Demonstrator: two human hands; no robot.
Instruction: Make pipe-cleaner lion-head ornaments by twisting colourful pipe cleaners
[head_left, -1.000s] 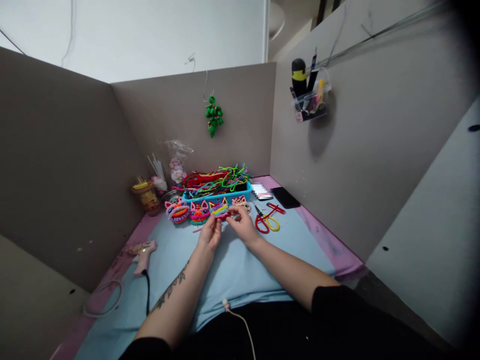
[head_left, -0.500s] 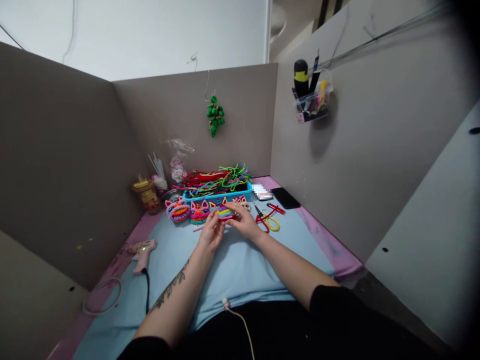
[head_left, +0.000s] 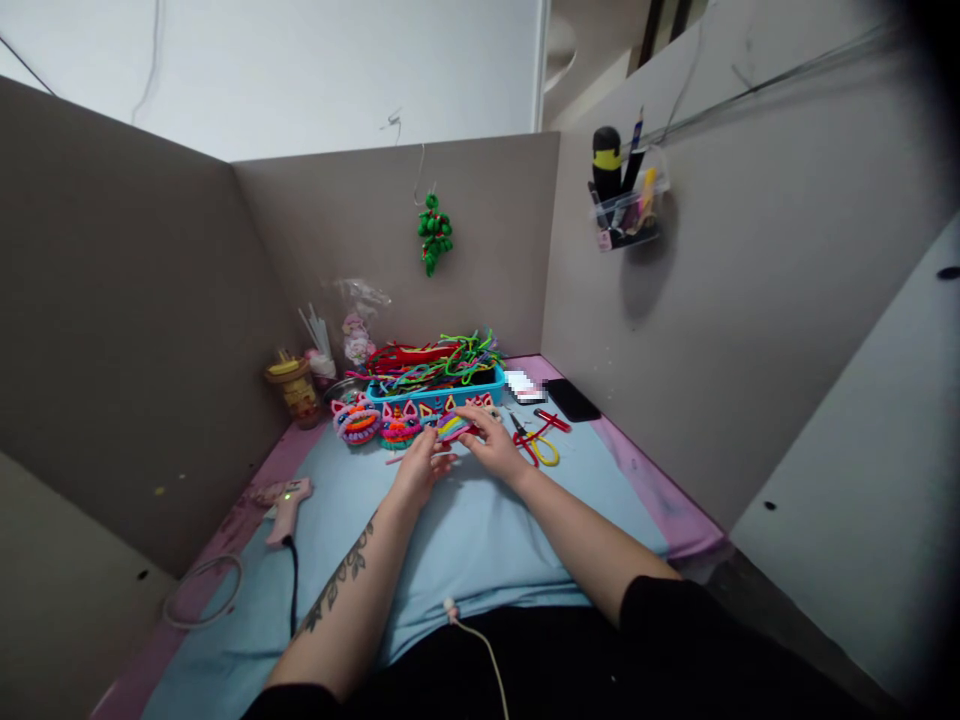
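A small striped piece [head_left: 452,427] in purple, yellow and blue, fuzzy like pipe cleaner, is held above the blue cloth. My right hand [head_left: 493,442] grips it from the right, fingers over its top and thumb below. My left hand [head_left: 422,465] is at its left end, thumb and index finger closed near the edge, the other fingers curled loosely. Behind the hands stand colourful fuzzy figures with pointed ears, among them a pink and orange one [head_left: 358,420] and a red and teal one [head_left: 400,425], others partly hidden.
A blue basket [head_left: 439,394] of pipe cleaners stands at the back. Yellow-handled scissors [head_left: 546,450], red strips and a black phone [head_left: 571,399] lie right. A pink glue gun [head_left: 288,510] with a black cord lies left, below a jar [head_left: 294,393]. Partitions enclose the table.
The striped piece has tilted, its right end higher. My left hand has shifted slightly down and its fingers have loosened. The camera view has moved a little.
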